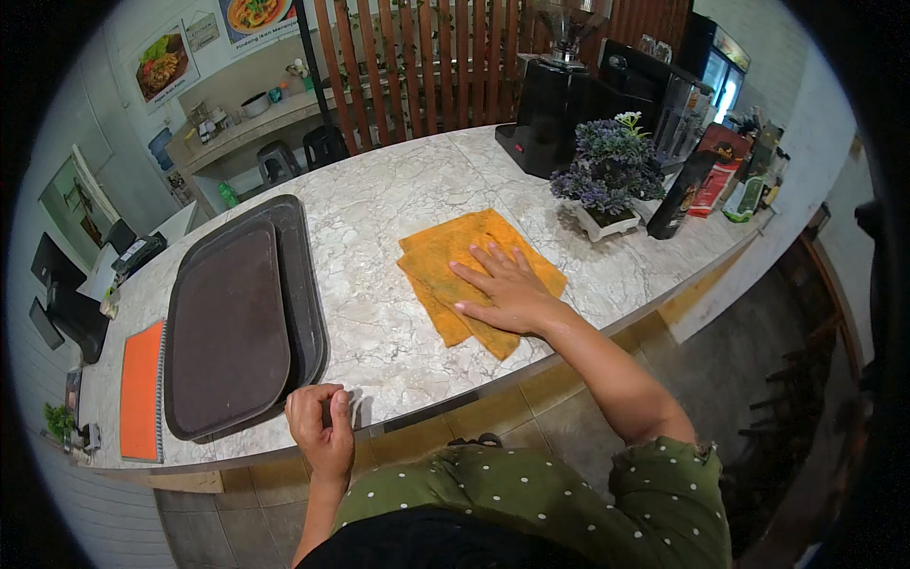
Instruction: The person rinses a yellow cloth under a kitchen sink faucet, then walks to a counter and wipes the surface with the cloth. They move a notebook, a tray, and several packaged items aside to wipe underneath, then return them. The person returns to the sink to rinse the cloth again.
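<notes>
My right hand [508,291] lies flat with spread fingers on a folded orange cloth [466,238], which bears dark stains. Under the cloth is the marbled white countertop [370,284]. My left hand [323,430] is curled, with its thumb up, at the counter's front edge, just right of the lower corner of the trays. I see nothing in it, though its palm side is partly hidden. Two dark serving trays lie overlapped to the left, a brown one [231,334] on top of a black one [309,306].
An orange spiral notebook [142,395] lies left of the trays. At the back right stand a black coffee grinder [544,117], a potted artificial plant [608,171], a black bottle [682,195] and several packets. Behind the counter rises a wooden slat screen [419,71].
</notes>
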Available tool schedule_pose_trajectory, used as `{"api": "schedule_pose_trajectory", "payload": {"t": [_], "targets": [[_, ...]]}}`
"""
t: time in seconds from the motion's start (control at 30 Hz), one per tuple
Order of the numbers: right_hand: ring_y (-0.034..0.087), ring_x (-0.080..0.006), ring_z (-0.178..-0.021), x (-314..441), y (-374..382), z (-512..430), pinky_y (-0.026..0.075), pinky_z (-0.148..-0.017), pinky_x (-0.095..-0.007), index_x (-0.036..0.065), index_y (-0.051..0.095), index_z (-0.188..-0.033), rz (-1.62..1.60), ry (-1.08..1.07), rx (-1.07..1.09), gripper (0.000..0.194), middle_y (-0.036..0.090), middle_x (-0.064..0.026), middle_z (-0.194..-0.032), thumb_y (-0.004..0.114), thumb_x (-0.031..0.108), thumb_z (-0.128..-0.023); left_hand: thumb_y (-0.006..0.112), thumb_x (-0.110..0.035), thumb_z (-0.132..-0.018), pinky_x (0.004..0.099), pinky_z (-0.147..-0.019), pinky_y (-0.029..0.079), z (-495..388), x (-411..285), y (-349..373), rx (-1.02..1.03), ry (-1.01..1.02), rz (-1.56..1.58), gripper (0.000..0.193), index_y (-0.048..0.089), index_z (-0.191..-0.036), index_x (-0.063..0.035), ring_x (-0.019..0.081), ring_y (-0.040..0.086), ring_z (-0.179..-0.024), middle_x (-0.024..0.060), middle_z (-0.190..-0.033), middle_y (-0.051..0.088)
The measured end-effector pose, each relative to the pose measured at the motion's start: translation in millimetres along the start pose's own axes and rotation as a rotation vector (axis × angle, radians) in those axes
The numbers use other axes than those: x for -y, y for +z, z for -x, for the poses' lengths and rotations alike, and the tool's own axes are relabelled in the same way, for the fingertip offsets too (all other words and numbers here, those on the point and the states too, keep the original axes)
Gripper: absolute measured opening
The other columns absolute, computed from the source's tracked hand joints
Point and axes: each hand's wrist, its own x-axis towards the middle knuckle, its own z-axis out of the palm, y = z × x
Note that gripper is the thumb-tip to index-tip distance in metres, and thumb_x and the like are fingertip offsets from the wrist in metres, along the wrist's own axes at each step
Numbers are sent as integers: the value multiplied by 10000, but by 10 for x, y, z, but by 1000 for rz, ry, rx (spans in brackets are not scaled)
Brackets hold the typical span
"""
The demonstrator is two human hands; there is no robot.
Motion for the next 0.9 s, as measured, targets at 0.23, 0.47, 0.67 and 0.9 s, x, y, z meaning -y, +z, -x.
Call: {"api": "schedule_pose_trajectory", "payload": {"t": [0.23, 0.47, 0.67, 0.9], "targets": [[88, -388, -1509, -14, -85, -282, 23, -1174, -626, 321, 300, -1547, 19, 48, 126, 826, 144, -148, -1638, 466, 737, -853, 711, -106, -838, 366, -728, 386, -10, 9, 7, 49, 20, -37, 83, 648, -806, -63, 253, 553, -774, 75, -801, 618], [71, -408, -1506, 86, 38, -867, 8, -1148, -675, 293, 279, -1556, 48, 109, 40, 863, 143, -158, -1637, 441, 762, -850, 717, -97, -822, 369, -761, 399, -2, 24, 39, -20, 54, -86, 83, 648, -853, -64, 255, 572, -796, 69, -827, 631], [72, -421, -1502, 538, 153, -573, -9, -1137, -690, 257, 297, -1553, 62, -25, 9, 864, 164, -189, -1625, 395, 763, -860, 625, -202, -909, 379, -811, 416, 138, 168, 60, -157, 114, -8, 198, 616, -986, -20, 276, 556, -859, 119, -925, 606], [126, -467, -1479, 1073, 307, 106, 26, -1129, -703, 251, 324, -1543, -10, -248, -64, 818, 211, -240, -1594, 410, 730, -885, 518, -263, -998, 295, -836, 429, 290, 219, 53, -326, -162, 446, 303, 515, -1162, -8, 153, 496, -959, 78, -1104, 489]]}}
